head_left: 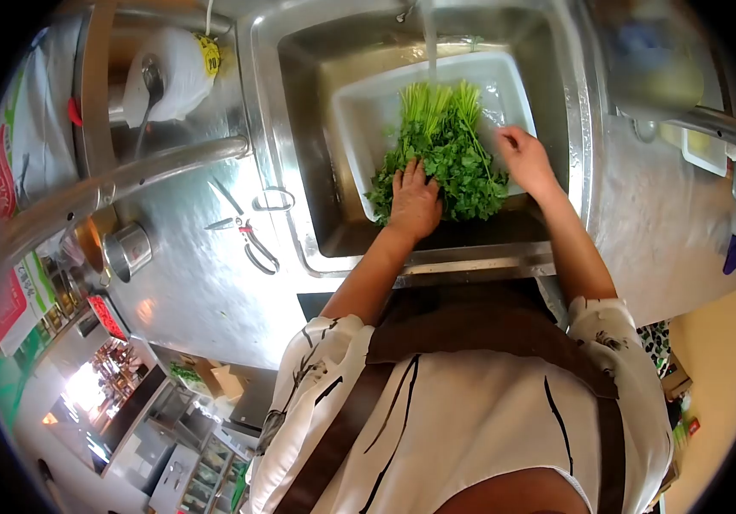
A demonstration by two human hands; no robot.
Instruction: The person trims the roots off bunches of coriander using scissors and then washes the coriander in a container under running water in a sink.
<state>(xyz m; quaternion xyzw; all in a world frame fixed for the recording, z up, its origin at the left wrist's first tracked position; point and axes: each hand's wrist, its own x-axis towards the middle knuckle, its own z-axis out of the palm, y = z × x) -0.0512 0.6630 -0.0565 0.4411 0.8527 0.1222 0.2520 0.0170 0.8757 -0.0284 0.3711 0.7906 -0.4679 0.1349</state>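
A thick bunch of leafy green herbs (462, 167), resembling coriander or parsley, lies in a white plastic tub (352, 137) inside the metal sink. Its pale cut stems point to the far side, under a thin stream of water (430, 43). My left hand (417, 201) rests on the near leaves with fingers spread. To the right of the bunch, my right hand (524, 158) is raised near the tub's right wall, its fingers curled together. The fingertips are slightly blurred, and whatever they might hold does not show.
The sink rim (586, 171) surrounds the tub. On the left counter are scissors (248, 231) with open blades, a metal cup (128, 250) and a white plastic bag (171, 73) with a spoon (152, 86). A metal rail (171, 163) crosses above. A white tray (703, 152) sits far right.
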